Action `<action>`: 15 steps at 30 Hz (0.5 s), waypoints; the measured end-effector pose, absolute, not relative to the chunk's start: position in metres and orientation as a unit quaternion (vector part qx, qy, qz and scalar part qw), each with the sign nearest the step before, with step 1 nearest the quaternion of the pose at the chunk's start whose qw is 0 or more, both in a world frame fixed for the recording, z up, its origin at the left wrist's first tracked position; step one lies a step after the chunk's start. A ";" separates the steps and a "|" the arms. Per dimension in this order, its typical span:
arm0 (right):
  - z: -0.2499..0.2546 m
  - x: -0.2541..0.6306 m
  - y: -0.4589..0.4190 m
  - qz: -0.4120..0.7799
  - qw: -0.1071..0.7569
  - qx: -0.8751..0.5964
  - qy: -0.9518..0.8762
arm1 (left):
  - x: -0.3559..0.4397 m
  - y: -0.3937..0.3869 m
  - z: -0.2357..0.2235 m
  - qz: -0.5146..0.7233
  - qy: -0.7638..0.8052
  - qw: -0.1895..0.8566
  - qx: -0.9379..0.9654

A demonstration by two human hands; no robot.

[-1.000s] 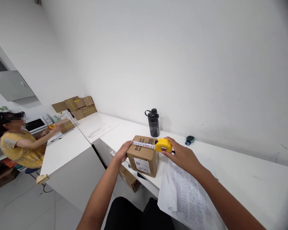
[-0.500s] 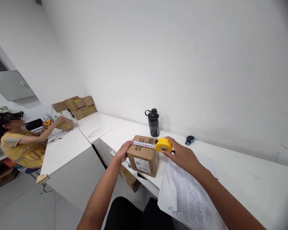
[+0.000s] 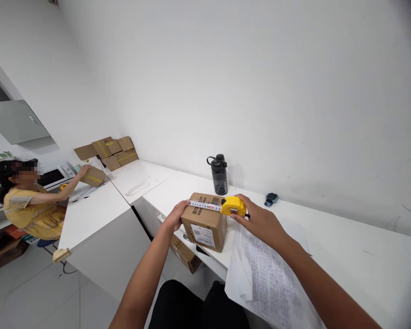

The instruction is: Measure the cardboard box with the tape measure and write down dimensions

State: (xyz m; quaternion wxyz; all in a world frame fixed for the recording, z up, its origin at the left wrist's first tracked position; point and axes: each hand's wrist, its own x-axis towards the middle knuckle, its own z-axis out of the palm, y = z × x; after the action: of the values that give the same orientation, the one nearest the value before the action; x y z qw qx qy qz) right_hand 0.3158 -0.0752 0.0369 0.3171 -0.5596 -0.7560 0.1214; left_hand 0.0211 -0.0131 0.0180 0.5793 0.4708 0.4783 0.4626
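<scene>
A small cardboard box (image 3: pixel 220 232) with a white shipping label (image 3: pixel 202 235) stands upright near the front edge of the white table. Across its top lies the pulled-out blade (image 3: pixel 205 205) of a yellow tape measure (image 3: pixel 238 206). My right hand (image 3: pixel 256 218) is closed around the tape measure's case, which sits at the box's right top edge. At the left top edge, my left hand (image 3: pixel 176 216) presses the blade's end against the box. Its fingertips partly hide that end.
Printed sheets (image 3: pixel 267 274) hang over the table's front edge. Behind the box stand a dark water bottle (image 3: pixel 219 176) and a small watch-like item (image 3: pixel 271 199). Another box (image 3: pixel 185 256) sits below. At left, a co-worker (image 3: pixel 34 201) holds a carton (image 3: pixel 94 177) near stacked boxes (image 3: pixel 118 153).
My hands, the tape measure and the box stay practically where they were. The co-worker's yellow tape measure has dropped lower, and their head and body have shifted slightly to the right.
</scene>
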 end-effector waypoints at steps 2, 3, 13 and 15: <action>0.037 0.316 -0.075 0.121 0.319 -0.559 -0.756 | 0.020 -0.012 0.017 0.465 0.483 0.575 0.470; 0.037 0.316 -0.076 0.121 0.319 -0.560 -0.755 | 0.020 -0.012 0.016 0.465 0.480 0.575 0.471; 0.037 0.315 -0.075 0.123 0.314 -0.564 -0.754 | 0.018 -0.011 0.014 0.466 0.466 0.581 0.478; 0.036 0.315 -0.074 0.122 0.313 -0.565 -0.753 | 0.018 -0.010 0.014 0.465 0.470 0.581 0.474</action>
State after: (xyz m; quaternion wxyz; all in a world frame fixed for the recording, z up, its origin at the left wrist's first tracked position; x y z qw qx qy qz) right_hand 0.3154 -0.0740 0.0365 0.3131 -0.5652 -0.7533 0.1224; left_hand 0.0177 -0.0104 0.0137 0.5814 0.4738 0.4699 0.4654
